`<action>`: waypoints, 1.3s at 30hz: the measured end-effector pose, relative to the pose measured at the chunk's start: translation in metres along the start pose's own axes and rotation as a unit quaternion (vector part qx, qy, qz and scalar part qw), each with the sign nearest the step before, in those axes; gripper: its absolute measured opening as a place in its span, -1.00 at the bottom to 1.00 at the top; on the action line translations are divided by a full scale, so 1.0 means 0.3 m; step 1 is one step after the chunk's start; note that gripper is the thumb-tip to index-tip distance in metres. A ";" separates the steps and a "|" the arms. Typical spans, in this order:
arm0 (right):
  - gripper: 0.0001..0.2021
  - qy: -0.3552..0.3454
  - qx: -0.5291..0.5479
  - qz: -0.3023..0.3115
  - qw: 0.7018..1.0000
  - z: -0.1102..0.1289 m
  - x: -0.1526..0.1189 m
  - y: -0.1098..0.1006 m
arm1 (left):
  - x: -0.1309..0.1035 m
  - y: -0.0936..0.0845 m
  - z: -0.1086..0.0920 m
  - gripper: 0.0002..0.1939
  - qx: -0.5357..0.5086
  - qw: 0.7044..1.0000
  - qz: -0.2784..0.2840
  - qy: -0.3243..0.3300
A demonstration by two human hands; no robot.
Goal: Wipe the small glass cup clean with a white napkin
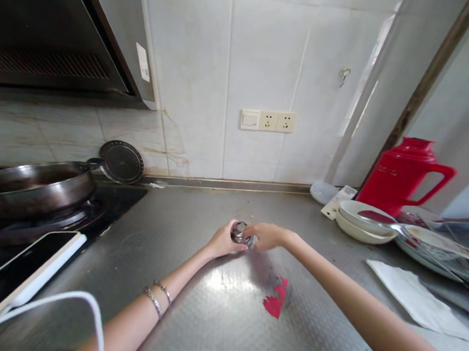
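Observation:
Over the middle of the metal counter (161,278), my left hand (225,241) is wrapped round the side of a small round shiny container (238,231) with a dark, open-looking top. Whether it is glass or metal I cannot make out. My right hand (268,236) meets it from the right, its fingers bent together over the container's rim. What those fingertips hold, if anything, is hidden. A greyish, shiny bit shows beneath the right fingers. On the counter nearer me lies a torn red patch (275,299).
At left, a pan (34,187) sits on the black stove, with a phone (19,277) and white cable (87,296) in front. Bowls (362,234), a plate (427,250), white paper (415,298) and a red thermos jug (405,175) stand at right. Sockets (268,121) are on the wall.

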State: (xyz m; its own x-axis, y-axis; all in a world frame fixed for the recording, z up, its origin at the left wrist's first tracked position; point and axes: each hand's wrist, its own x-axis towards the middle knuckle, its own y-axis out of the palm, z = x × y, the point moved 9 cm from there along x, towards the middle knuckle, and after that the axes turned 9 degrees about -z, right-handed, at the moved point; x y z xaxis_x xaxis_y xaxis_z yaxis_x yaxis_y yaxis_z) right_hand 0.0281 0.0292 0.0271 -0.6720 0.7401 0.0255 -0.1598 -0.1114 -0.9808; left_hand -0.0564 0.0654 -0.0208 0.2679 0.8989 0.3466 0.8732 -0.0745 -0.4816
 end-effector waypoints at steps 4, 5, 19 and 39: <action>-0.53 -0.033 0.014 0.003 0.999 0.028 0.010 0.022 | 0.002 0.003 0.003 -0.14 -0.001 1.000 0.005 0.001; -0.50 -0.026 0.002 0.000 1.000 0.027 0.012 0.024 | 0.002 0.005 0.003 -0.14 -0.001 1.000 0.009 0.002; -0.71 0.052 -0.109 0.082 0.989 0.036 0.010 -0.007 | 0.007 0.008 0.012 -0.14 0.000 1.000 0.012 0.009; -0.61 0.080 -0.028 0.112 0.990 0.021 0.020 0.033 | 0.007 0.008 0.015 -0.17 -0.033 0.999 0.009 -0.002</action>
State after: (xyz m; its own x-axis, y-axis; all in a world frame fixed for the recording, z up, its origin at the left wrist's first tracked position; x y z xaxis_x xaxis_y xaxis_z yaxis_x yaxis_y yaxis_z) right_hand 0.0180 0.0285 0.0188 -0.5617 0.7974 -0.2208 0.0241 -0.2510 -0.9677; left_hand -0.0555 0.0690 -0.0248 0.2832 0.8984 0.3356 0.8930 -0.1194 -0.4340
